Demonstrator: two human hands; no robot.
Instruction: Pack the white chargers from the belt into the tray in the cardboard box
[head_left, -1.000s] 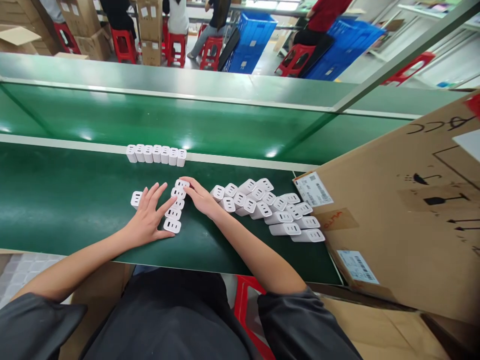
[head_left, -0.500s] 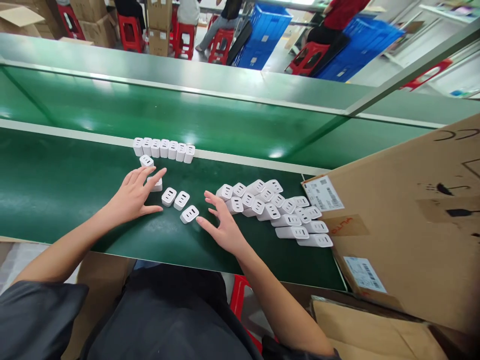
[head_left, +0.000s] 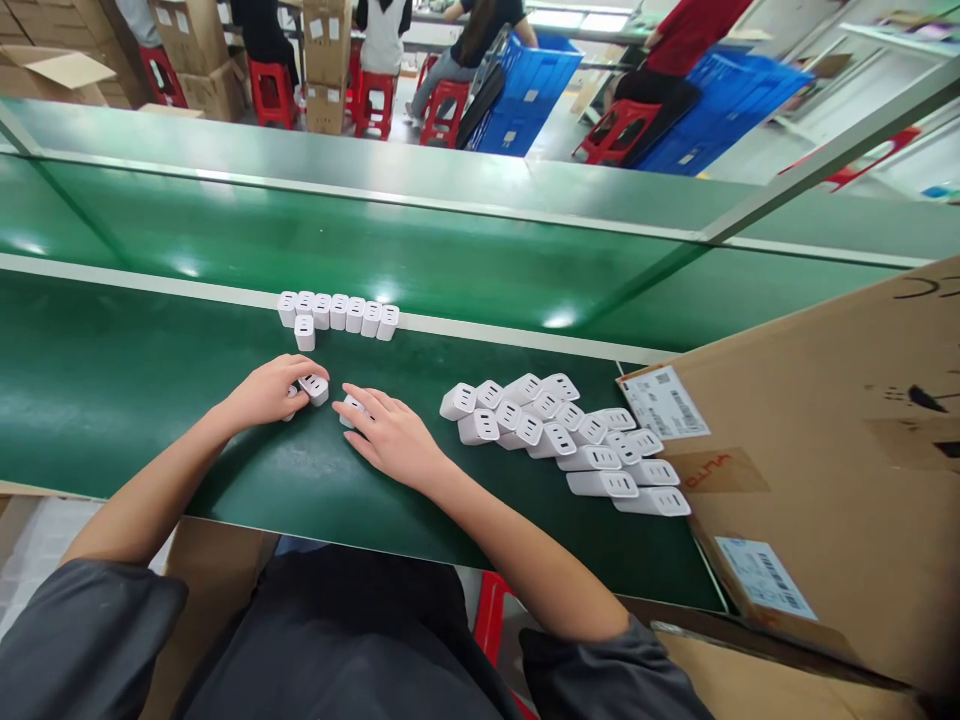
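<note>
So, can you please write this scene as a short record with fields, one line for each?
Surface: dark green conveyor belt
Left hand: fingers curled on one small white plastic charger
Right hand: flat, palm down, over another charger
Back edge: row of seven white chargers, one single charger before it
Right side: loose pile of white chargers, large brown cardboard box

I worked on a factory packing line. A long green belt (head_left: 112, 400) ran across in front of me, and a second, shinier belt (head_left: 450, 250) ran beyond its far edge. Dozens of identical white chargers (head_left: 555, 430) lay heaped toward its right end, with a neat row (head_left: 337, 312) of them along the far edge. A big cardboard box (head_left: 825, 450) bearing printed labels (head_left: 664, 402) stood at the right end. Behind the belts, people sat on red stools (head_left: 375, 95) among blue crates (head_left: 525, 90) and stacked cartons (head_left: 326, 50).
</note>
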